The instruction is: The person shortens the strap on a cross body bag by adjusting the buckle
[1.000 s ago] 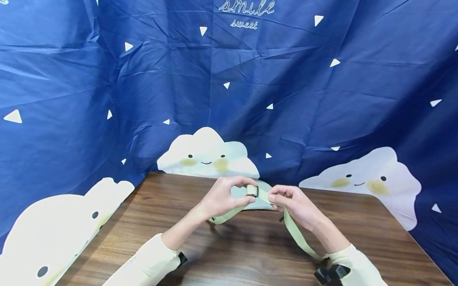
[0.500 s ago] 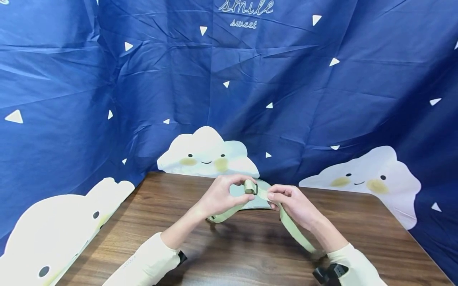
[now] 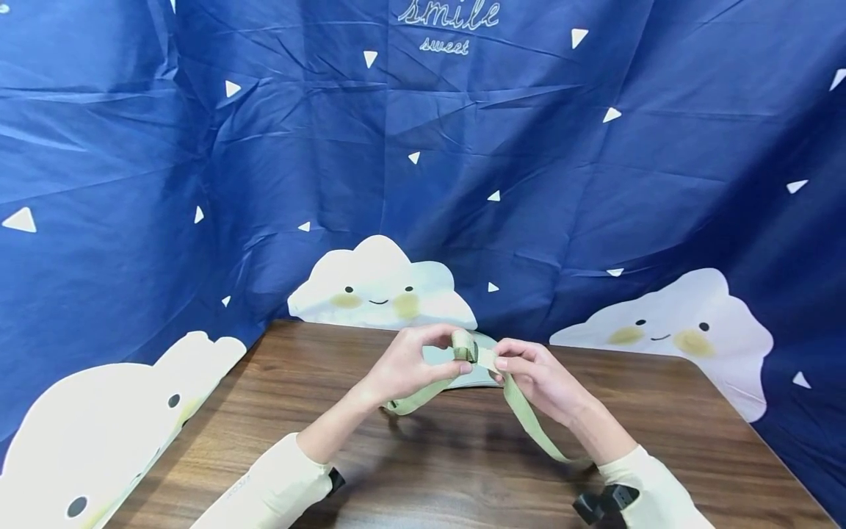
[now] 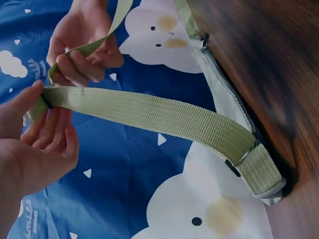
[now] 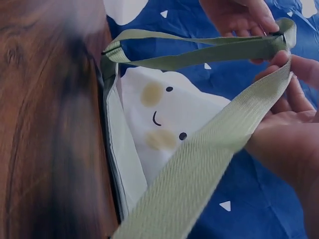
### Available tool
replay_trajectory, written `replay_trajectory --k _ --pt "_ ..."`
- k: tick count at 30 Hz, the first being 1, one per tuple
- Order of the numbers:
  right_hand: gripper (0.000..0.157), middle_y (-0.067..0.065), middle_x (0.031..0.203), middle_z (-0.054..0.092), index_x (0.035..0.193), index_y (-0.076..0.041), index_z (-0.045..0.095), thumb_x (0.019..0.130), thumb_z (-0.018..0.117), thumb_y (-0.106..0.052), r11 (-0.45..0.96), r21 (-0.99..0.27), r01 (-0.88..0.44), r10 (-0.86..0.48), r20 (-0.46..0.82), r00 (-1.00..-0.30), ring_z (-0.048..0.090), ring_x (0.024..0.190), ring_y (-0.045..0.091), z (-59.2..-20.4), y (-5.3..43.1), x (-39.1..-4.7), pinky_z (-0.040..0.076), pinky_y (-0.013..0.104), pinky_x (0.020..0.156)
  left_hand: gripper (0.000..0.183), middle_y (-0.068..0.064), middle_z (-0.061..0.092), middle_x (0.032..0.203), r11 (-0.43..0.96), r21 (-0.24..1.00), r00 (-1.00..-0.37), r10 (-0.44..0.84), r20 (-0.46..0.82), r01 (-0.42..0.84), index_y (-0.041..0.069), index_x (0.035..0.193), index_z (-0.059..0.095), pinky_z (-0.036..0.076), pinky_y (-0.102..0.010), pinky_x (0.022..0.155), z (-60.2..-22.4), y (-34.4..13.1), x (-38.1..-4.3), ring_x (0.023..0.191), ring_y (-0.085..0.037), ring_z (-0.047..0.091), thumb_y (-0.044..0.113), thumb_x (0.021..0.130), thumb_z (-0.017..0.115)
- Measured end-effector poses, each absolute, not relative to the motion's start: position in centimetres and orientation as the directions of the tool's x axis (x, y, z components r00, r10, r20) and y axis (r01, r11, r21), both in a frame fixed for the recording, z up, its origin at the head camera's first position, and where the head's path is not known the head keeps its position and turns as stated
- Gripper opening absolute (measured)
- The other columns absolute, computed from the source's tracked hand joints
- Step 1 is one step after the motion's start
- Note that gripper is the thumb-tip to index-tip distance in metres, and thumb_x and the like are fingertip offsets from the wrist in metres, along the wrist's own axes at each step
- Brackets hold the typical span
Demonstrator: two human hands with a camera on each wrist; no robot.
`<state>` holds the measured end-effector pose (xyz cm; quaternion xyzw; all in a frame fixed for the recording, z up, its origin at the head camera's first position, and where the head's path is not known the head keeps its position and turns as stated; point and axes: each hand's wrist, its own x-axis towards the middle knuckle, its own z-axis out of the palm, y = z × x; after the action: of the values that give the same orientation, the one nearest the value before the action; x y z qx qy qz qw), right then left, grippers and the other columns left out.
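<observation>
A light green webbing strap (image 4: 164,114) is raised from a pale bag (image 5: 122,134) with a zipper along its edge, which lies on the table. My left hand (image 3: 403,367) pinches the strap between thumb and fingers at a dark slide buckle (image 3: 474,353), where the webbing bulges in a small loop (image 3: 463,342). Just right of the buckle, my right hand (image 3: 538,376) pinches the same webbing. From there the strap hangs down in a curve toward the right forearm. The left wrist view shows the strap's other end folded through a fitting (image 4: 261,169) at the bag's corner.
The brown wood-grain table (image 3: 423,470) extends under both forearms. Behind it hangs a blue curtain (image 3: 423,198) with white triangles and smiling clouds. A dark wrist device (image 3: 604,503) sits on the right sleeve.
The small loop of webbing at the buckle has grown taller. My right hand has shifted slightly left, and the hanging part of the strap has swung inward. The left hand stays nearly in place.
</observation>
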<state>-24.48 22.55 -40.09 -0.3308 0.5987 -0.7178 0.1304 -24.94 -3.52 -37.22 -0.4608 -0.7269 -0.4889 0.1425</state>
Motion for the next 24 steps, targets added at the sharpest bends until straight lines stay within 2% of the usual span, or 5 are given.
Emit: replay_trajectory --k 4,9,17,21,24 --pt "0.020 0.005 0.087 0.058 0.107 -0.003 0.066 0.103 0.047 0.002 -0.283 -0.945 -0.167 -0.593 0.309 -0.744 0.052 0.082 0.019 -40.1 22.5 -24.4 0.043 0.028 0.077 0.021 0.011 0.067 0.098 0.071 0.606 -0.541 0.542 0.643 0.792 0.018 0.104 0.070 0.052 -0.035 0.092 -37.2 -3.5 -24.9 0.098 -0.011 0.065 0.017 0.087 0.083" --pt "0.011 0.004 0.087 0.060 0.107 -0.003 0.069 0.100 0.060 -0.005 -0.186 -0.967 -0.174 -0.544 0.249 -0.801 0.056 0.080 0.016 -39.7 21.9 -24.0 0.047 0.025 0.074 0.021 0.013 0.067 0.096 0.110 0.565 -0.525 0.546 0.653 0.818 0.017 0.102 0.070 0.051 -0.030 0.091 -37.3 -3.3 -24.9 0.097 -0.008 0.064 0.018 0.087 0.084" --pt "0.024 0.008 0.075 0.061 0.102 0.011 0.063 0.101 0.063 -0.013 -0.057 -0.980 -0.188 -0.498 0.192 -0.846 0.055 0.069 0.015 -39.3 21.4 -23.4 0.047 0.024 0.064 0.022 0.008 0.064 0.092 0.162 0.388 -0.406 0.578 0.708 0.907 0.014 0.099 0.066 0.051 -0.024 0.084 -37.8 -2.9 -25.0 0.089 -0.008 0.062 0.015 0.086 0.083" --pt "0.020 0.009 0.074 0.061 0.096 0.004 0.067 0.101 0.064 -0.016 -0.024 -0.984 -0.174 -0.502 0.162 -0.849 0.055 0.067 0.016 -39.2 21.2 -23.1 0.046 0.024 0.064 0.023 0.005 0.063 0.092 0.138 0.369 -0.374 0.603 0.705 0.919 0.012 0.099 0.064 0.050 -0.022 0.083 -38.1 -2.7 -25.0 0.088 -0.010 0.062 0.012 0.086 0.083" --pt "0.012 0.007 0.073 0.060 0.093 -0.003 0.067 0.100 0.063 -0.012 -0.063 -0.985 -0.162 -0.506 0.171 -0.845 0.054 0.066 0.016 -39.2 21.0 -22.9 0.044 0.024 0.065 0.025 0.006 0.064 0.092 0.181 0.382 -0.410 0.598 0.689 0.906 0.012 0.099 0.065 0.050 -0.022 0.082 -38.2 -2.7 -24.7 0.087 -0.014 0.064 0.015 0.085 0.085"
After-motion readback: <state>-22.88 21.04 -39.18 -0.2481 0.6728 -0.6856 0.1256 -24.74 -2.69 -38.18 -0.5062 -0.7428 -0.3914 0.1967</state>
